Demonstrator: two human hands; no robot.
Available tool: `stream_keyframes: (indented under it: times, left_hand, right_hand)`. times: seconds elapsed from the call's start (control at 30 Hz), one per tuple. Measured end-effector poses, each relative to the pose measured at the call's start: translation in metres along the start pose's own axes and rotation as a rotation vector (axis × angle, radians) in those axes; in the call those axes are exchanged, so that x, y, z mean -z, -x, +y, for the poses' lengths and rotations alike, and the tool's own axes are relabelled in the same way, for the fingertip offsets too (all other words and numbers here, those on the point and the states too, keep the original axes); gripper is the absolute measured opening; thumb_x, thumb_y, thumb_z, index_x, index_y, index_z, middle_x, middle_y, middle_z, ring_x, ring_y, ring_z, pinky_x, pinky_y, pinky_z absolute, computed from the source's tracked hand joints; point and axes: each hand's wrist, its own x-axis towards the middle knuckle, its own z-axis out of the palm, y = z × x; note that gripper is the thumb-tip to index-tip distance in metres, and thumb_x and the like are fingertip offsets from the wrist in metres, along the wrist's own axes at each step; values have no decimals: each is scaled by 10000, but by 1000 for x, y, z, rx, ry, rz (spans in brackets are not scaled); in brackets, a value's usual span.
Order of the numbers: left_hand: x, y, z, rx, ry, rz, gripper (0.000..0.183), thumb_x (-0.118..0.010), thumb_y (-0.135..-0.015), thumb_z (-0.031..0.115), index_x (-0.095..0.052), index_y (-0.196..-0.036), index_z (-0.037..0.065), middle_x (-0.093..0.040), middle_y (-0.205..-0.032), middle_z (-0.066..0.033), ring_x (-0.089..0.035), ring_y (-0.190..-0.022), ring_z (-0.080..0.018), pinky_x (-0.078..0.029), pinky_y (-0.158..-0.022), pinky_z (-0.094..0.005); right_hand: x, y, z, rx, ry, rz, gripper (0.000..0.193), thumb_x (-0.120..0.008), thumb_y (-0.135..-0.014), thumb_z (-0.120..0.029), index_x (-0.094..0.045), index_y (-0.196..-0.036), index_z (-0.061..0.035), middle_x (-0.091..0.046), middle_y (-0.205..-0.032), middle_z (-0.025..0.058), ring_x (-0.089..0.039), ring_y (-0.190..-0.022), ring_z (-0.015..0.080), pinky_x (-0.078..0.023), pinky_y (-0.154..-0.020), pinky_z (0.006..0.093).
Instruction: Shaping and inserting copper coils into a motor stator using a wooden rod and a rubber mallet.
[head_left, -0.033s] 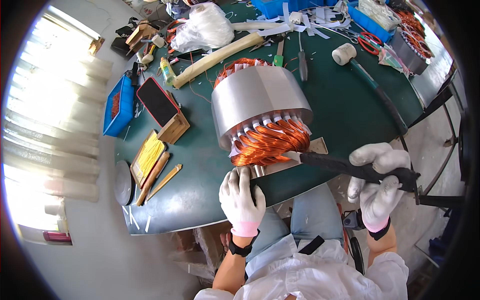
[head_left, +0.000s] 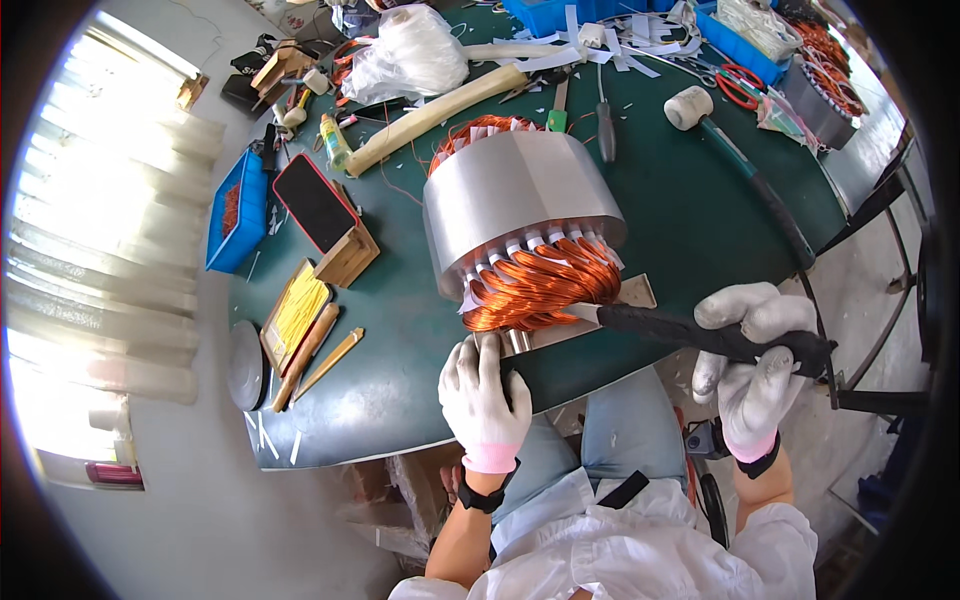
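Note:
A silver motor stator (head_left: 520, 190) lies on its side on the table, its orange copper windings (head_left: 545, 285) bulging toward me. White insulating strips line the slots. My right hand (head_left: 755, 355), in a white glove, wraps around the black handle of a flat-tipped tool (head_left: 660, 328). The tool's pale tip reaches the lower right of the windings; how deep it goes is hidden. At the table's front edge rests my gloved left hand (head_left: 485, 400), fingers stretched out and thumb apart. Its fingertips are beside a short metal cylinder (head_left: 518, 341) and a flat plate (head_left: 637, 293) under the windings.
A white-headed mallet (head_left: 690, 108) lies to the right, a wooden bar (head_left: 435, 120) behind the stator. On the left are a phone (head_left: 316, 202) on a wooden stand, yellow strips (head_left: 298, 312) in a tray and a blue bin (head_left: 238, 212). Scissors (head_left: 740, 86) lie far right.
My right hand and the black-handled tool have shifted very slightly to the left. My left hand and the stator stay in place.

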Motion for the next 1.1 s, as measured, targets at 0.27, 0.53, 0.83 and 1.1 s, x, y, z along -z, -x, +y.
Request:
stream_keyframes:
  times: [0.27, 0.53, 0.83, 1.1]
  left_hand:
    - [0, -1, 0, -11, 24, 8, 492, -559, -714, 105, -505, -1197, 27, -524, -1144, -178, -485, -1069, -360, -375, -922, -447]
    - [3, 1, -4, -9, 23, 8, 501, -561, -724, 121, -492, -1211, 26, -517, -1134, -183, -483, -1075, -353, -378, -916, -451]
    - [-2, -2, -1, -18, 49, 2, 470, -566, -737, 141, -508, -1187, 20, -526, -1103, -202, -486, -1063, -363, -384, -903, -463]
    - [4, 4, -7, -2, 40, 25, 504, -559, -706, 112, -489, -1199, 38, -521, -1121, -178, -482, -1078, -345, -370, -920, -448]
  right_hand:
    - [-7, -12, -13, -56, 95, -3, 234, -434, -958, -256, -435, -986, -24, -603, -923, 199, -471, -473, 51, -390, -430, 158]
    - [-42, 24, -36, 238, 633, -717, 261, -617, -627, -222, -620, -874, -136, -642, -1000, 99, -523, -446, 108, -373, -367, 238]
    - [-79, 37, -35, 417, 779, -471, 269, -679, -691, -307, -608, -848, -101, -645, -921, 149, -553, -487, 147, -385, -379, 251]
    - [-48, 9, -49, -243, 485, -747, 149, -640, -692, -139, -547, -760, -44, -597, -863, 128, -521, -542, 167, -416, -434, 295]
